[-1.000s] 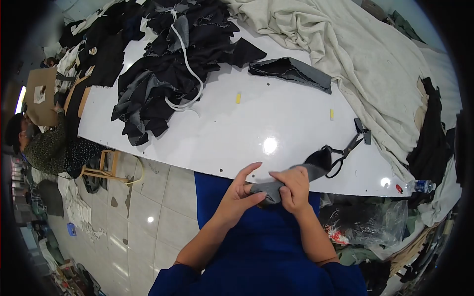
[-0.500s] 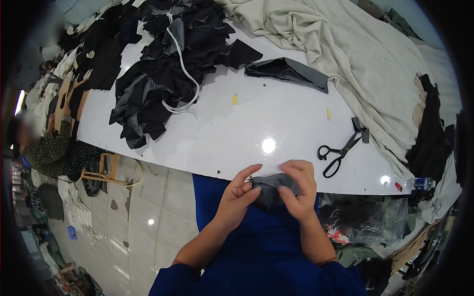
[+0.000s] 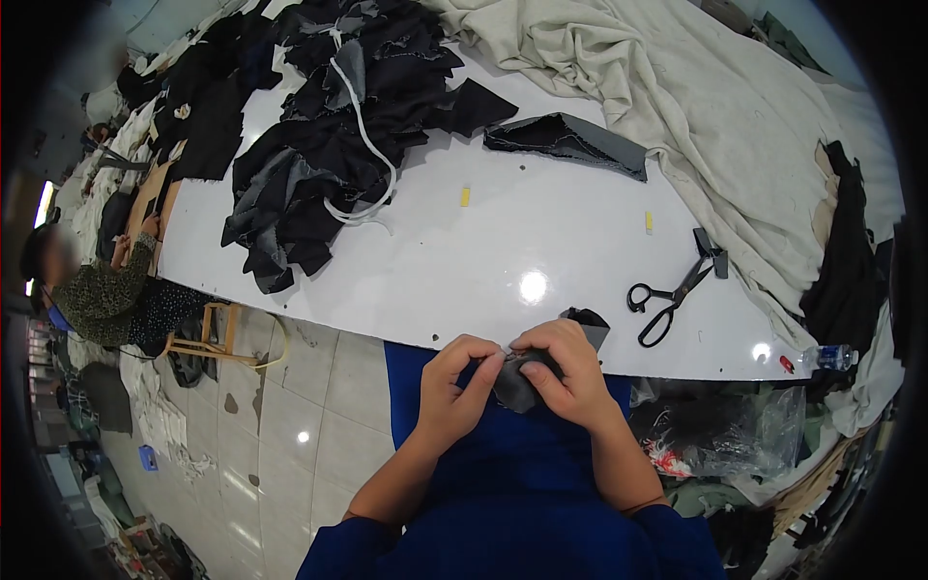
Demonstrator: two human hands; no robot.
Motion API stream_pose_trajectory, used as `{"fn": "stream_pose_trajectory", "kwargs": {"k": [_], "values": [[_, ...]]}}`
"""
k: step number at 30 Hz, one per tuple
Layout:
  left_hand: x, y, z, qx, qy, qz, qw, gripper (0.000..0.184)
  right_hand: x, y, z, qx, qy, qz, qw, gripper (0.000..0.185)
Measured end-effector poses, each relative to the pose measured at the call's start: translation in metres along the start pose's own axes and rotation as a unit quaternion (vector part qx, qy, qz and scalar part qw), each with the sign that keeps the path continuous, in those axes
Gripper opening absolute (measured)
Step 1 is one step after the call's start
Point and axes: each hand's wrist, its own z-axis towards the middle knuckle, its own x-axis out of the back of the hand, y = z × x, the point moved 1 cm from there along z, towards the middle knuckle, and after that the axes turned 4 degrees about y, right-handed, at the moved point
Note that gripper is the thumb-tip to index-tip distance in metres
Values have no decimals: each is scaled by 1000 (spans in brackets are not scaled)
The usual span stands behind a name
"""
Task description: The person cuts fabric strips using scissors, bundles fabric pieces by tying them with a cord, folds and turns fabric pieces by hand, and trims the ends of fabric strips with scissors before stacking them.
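Observation:
A small dark grey fabric piece is held at the table's front edge, above my blue clothing. My right hand is closed on it, thumb in front, and part of the cloth sticks out behind the fingers. My left hand pinches with thumb and forefinger at the cloth's left upper edge, close to the right fingertips. What lies exactly between the left fingertips is too small to make out. Black scissors rest on the table to the right, with a dark scrap by their blades.
Dark cut pieces with a white cord are heaped on the white table. A folded dark piece lies near beige cloth. A water bottle stands right. A co-worker sits left by a wooden stool.
Both hands have drawn closer together at the cloth. The left fingers now pinch its edge, and the right hand has turned, with cloth showing behind it. The view has shifted slightly.

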Motion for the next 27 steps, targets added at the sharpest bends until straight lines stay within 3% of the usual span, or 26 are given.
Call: {"fn": "stream_pose_trajectory", "kwargs": {"k": [6,8,9,11,12,14,16,17,19,21,22,24,25,27], "values": [[-9,-22,-8,-10,101,-117,988,6,-4,7,-13,23,-45,-63,997,12],[-13,-25,-9,106,137,-273,946,7,-9,7,-14,35,-25,-70,997,13],[-11,-23,-8,106,136,-274,946,7,-11,11,-17,17,-17,-65,998,10],[-3,-19,-4,98,24,-162,982,9,-11,16,-19,-2,-8,-59,998,8],[2,-22,-3,99,25,-162,981,9,-8,18,-20,-2,-37,-68,997,10],[12,-26,1,-65,-24,37,997,12,-6,17,-18,0,-66,-77,995,12],[24,-24,0,-104,83,0,991,12,-4,12,-13,-9,-126,-63,990,22],[28,-25,2,-102,176,-109,973,12,-1,18,-13,-24,-149,-107,983,27],[56,-19,10,-113,345,-83,928,13,11,32,-20,-67,-181,-180,965,33],[91,-19,22,-158,390,-109,900,15,26,49,-31,-108,-196,-215,951,32],[105,-23,26,-159,394,-108,899,15,34,50,-32,-133,-188,-155,961,29],[125,-36,29,-189,369,128,901,16,38,49,-37,-159,-171,-73,970,30],[130,-45,33,-162,373,105,908,16,39,47,-39,-189,-145,7,971,32],[135,-56,44,-111,407,105,900,15,40,40,-35,-304,-95,212,924,40]]}}
